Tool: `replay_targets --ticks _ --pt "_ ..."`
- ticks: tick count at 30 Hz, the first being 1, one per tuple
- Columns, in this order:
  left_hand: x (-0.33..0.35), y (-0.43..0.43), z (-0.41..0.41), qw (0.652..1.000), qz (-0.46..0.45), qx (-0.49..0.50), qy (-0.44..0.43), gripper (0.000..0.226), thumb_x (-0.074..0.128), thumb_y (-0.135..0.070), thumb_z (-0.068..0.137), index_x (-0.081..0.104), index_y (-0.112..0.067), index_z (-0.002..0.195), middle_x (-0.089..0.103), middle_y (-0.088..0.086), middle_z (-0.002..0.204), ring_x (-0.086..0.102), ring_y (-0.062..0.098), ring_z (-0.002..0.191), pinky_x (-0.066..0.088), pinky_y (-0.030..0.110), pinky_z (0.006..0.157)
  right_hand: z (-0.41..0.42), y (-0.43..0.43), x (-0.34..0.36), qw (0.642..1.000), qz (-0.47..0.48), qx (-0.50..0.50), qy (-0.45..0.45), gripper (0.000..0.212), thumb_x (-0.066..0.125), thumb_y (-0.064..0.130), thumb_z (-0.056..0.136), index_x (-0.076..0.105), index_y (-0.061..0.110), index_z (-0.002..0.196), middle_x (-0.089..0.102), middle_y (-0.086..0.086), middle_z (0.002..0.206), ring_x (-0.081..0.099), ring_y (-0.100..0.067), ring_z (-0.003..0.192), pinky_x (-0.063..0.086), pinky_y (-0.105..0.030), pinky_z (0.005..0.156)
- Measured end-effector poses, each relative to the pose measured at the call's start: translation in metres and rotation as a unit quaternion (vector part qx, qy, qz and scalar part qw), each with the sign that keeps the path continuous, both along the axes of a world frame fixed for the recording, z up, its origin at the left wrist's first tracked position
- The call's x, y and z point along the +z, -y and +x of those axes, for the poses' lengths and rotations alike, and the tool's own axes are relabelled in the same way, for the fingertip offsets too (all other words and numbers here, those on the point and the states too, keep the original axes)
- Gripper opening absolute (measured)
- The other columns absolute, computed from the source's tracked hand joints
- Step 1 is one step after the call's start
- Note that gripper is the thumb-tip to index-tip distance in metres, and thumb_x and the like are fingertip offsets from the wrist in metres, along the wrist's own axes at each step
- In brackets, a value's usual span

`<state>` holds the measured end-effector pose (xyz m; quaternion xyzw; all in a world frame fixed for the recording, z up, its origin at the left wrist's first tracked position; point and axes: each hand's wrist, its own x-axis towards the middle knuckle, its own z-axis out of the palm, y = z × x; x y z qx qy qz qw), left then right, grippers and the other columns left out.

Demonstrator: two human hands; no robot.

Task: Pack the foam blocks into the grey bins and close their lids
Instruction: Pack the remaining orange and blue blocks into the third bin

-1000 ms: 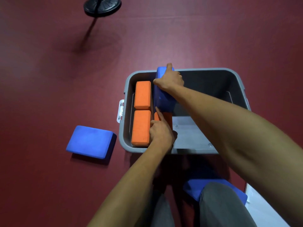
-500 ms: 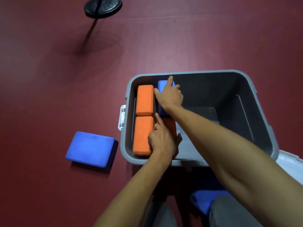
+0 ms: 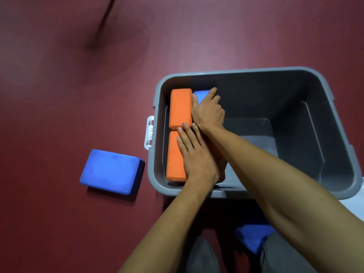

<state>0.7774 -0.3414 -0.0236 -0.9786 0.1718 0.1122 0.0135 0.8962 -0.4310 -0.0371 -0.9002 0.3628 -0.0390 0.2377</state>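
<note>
Open-topped grey bin (image 3: 254, 72) sits on the red floor (image 3: 78, 115). Inside, along its left wall, the far orange block (image 3: 180, 107) and near orange block (image 3: 174, 156) sit end to end, long axes pointing away from the camera. The blue block (image 3: 201, 95) is right beside the far one, mostly hidden by the right hand (image 3: 208, 111), whose grip pinches it, thumb one side, fingers the other. The left hand (image 3: 197, 156) has its grip spread flat on the near orange block. A loose blue slab (image 3: 111, 171) lies flat on the floor just left of the bin. All matte foam with rounded corners.

2 bare forearms (image 3: 275, 174), grey trousers (image 3: 201, 257)
</note>
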Motion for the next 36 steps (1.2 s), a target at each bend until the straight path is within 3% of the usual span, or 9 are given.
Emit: replay_targets --ticks 5,9,12,15,18,23,31,33,36 --pt "-0.004 -0.001 -0.001 1.0 -0.013 0.011 0.008 0.1 0.046 -0.036 0.091 -0.017 0.011 0.152 -0.022 0.038 0.157 -0.015 0.053 0.148 0.004 0.056 0.123 -0.013 0.002 0.005 0.998 0.047 0.034 -0.01 0.084 0.03 0.06 0.103 -0.003 0.008 0.16 0.041 -0.019 0.143 0.061 -0.036 0.111 0.049 -0.045 0.084" --pt "0.009 -0.006 0.0 0.998 -0.023 -0.019 -0.048 0.109 0.019 -0.064 0.079 -0.018 0.006 0.154 -0.024 0.036 0.157 -0.019 0.052 0.148 -0.002 0.056 0.123 -0.043 0.0 0.022 0.987 0.117 0.067 -0.089 0.091 0.035 0.061 0.101 -0.015 0.012 0.159 0.021 -0.022 0.161 0.043 -0.043 0.135 0.04 -0.054 0.104" --pt "0.028 -0.012 0.002 0.994 -0.06 -0.035 -0.089 0.11 0.03 -0.068 0.086 -0.018 0.002 0.155 -0.024 0.029 0.16 -0.02 0.044 0.151 -0.007 0.053 0.124 -0.059 0.0 0.051 0.981 0.086 0.1 -0.14 0.091 0.033 0.063 0.1 -0.006 0.006 0.16 0.012 -0.021 0.165 0.029 -0.044 0.144 0.03 -0.057 0.114" --pt "0.049 -0.02 0.009 0.99 -0.097 -0.015 -0.101 0.101 0.041 -0.053 0.091 -0.013 0.001 0.157 -0.015 0.02 0.166 -0.016 0.035 0.154 -0.005 0.051 0.125 -0.078 0.001 0.083 0.978 0.074 0.113 -0.162 0.078 0.033 0.052 0.104 0.007 0.002 0.158 0.014 -0.02 0.164 0.028 -0.043 0.144 0.028 -0.055 0.115" --pt "0.079 -0.023 0.01 0.991 -0.08 -0.055 -0.094 0.105 0.06 -0.044 0.092 -0.012 -0.004 0.159 -0.014 0.016 0.167 -0.015 0.032 0.154 0.0 0.052 0.125 -0.106 0.001 0.114 0.975 0.056 0.13 -0.171 0.07 0.031 0.049 0.105 0.018 0.002 0.156 0.021 -0.02 0.161 0.032 -0.043 0.143 0.029 -0.055 0.115" --pt "0.129 -0.021 -0.029 0.984 -0.027 -0.145 -0.097 0.105 0.065 -0.042 0.092 -0.008 -0.009 0.161 -0.013 0.012 0.168 -0.014 0.03 0.155 0.005 0.051 0.126 -0.178 0.0 0.163 0.971 0.016 0.161 -0.177 0.066 0.03 0.049 0.106 0.021 0.008 0.157 0.02 -0.02 0.163 0.028 -0.043 0.145 0.023 -0.058 0.119" --pt "0.18 -0.016 -0.124 0.975 -0.048 -0.202 -0.083 0.108 0.072 -0.044 0.088 -0.001 -0.011 0.162 -0.003 0.012 0.169 -0.004 0.032 0.156 0.015 0.047 0.125 -0.314 0.024 0.225 0.974 -0.019 0.149 -0.168 0.079 0.057 0.052 0.096 0.024 0.014 0.156 0.027 -0.016 0.159 0.03 -0.041 0.144 0.024 -0.056 0.117" --pt "0.185 -0.012 -0.15 0.97 -0.072 -0.217 -0.076 0.101 0.072 -0.039 0.09 0.007 -0.013 0.162 0.006 0.012 0.169 0.003 0.031 0.156 0.016 0.044 0.124 -0.346 0.029 0.231 0.976 -0.022 0.144 -0.161 0.082 0.064 0.049 0.093 0.025 0.014 0.155 0.028 -0.016 0.158 0.03 -0.04 0.144 0.024 -0.056 0.117" --pt "0.182 -0.003 -0.185 0.962 -0.113 -0.242 -0.054 0.082 0.071 -0.035 0.089 0.03 -0.014 0.157 0.033 0.012 0.159 0.031 0.03 0.146 0.033 0.044 0.117 -0.389 0.034 0.227 0.976 -0.014 0.144 -0.164 0.084 0.07 0.047 0.087 0.028 0.016 0.153 0.031 -0.015 0.156 0.031 -0.039 0.144 0.027 -0.055 0.117"
